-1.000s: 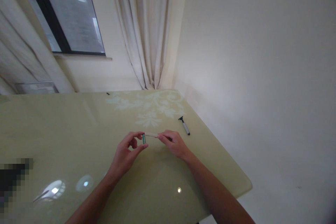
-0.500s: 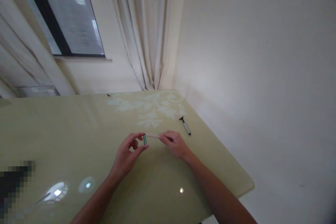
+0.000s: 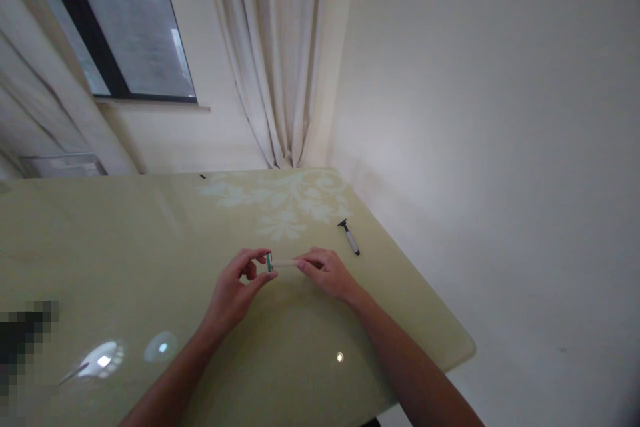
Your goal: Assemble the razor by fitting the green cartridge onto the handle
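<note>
My left hand (image 3: 235, 290) pinches a small green piece with dark edges (image 3: 269, 261), held upright between thumb and fingers above the table. A thin pale stick (image 3: 285, 263) runs sideways from that piece to my right hand (image 3: 327, 272), whose thumb and fingers are closed on its right end. The stick's left end meets the green piece near its middle; whether the two are joined cannot be made out. Beyond my right hand a razor with a grey handle and black head (image 3: 351, 240) lies on the table.
The glossy pale-green table (image 3: 125, 247) has a white floral pattern at its far end. A small black item (image 3: 203, 177) lies near the far edge. A thin stick-like object (image 3: 73, 373) is at lower left, near a pixelated dark shape. A wall (image 3: 475, 180) borders the right side.
The view has shifted slightly. The stick's left end now sits lower against the green piece, nearer its middle instead of its top. Both hands keep their hold.
</note>
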Demonstrator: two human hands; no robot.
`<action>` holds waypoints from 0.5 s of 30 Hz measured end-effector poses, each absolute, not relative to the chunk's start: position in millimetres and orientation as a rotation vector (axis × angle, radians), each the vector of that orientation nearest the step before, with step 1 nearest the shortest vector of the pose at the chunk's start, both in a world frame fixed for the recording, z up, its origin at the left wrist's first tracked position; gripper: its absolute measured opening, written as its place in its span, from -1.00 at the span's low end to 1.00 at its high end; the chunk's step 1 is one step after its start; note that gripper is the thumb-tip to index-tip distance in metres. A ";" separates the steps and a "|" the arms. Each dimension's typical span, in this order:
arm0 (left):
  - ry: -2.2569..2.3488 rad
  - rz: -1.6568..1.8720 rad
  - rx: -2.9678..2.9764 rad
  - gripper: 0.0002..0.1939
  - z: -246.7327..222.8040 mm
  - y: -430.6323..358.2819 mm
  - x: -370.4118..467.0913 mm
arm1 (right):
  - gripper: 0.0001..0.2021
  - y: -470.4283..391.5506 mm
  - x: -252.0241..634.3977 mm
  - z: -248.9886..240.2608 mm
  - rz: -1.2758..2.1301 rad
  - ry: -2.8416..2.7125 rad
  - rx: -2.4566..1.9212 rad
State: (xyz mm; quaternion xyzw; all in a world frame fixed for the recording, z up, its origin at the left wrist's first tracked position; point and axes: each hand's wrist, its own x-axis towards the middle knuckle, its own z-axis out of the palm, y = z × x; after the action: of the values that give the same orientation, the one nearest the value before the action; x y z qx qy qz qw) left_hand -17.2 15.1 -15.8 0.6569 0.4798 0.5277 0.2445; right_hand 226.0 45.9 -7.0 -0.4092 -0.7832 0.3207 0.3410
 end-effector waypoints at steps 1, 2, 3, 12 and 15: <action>1.304 1.440 1.804 -0.66 -15.6 14.8 -17.2 | -0.65 45.9 226.1 -6.6 0.856 -2.048 -1.037; 1.299 1.441 1.815 -0.66 -15.3 14.5 -17.2 | -0.65 46.0 226.1 -6.1 0.860 -2.055 -1.027; 1.295 1.442 1.824 -0.66 -14.9 14.3 -17.0 | -0.64 46.2 226.3 -5.8 0.845 -2.054 -1.040; 1.305 1.463 1.861 -0.68 -14.1 14.5 -16.1 | -0.65 47.1 225.8 -6.8 0.839 -2.040 -1.061; 1.304 1.455 1.850 -0.69 -15.5 14.5 -16.5 | -0.65 47.3 226.4 -6.2 0.854 -2.053 -1.024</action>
State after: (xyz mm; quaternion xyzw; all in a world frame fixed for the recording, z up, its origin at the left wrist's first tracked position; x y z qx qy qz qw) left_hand -16.5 14.5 -15.5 0.6701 0.4724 0.5270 0.2236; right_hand 226.4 47.3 -6.2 -0.3934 -0.7886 0.3282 0.3400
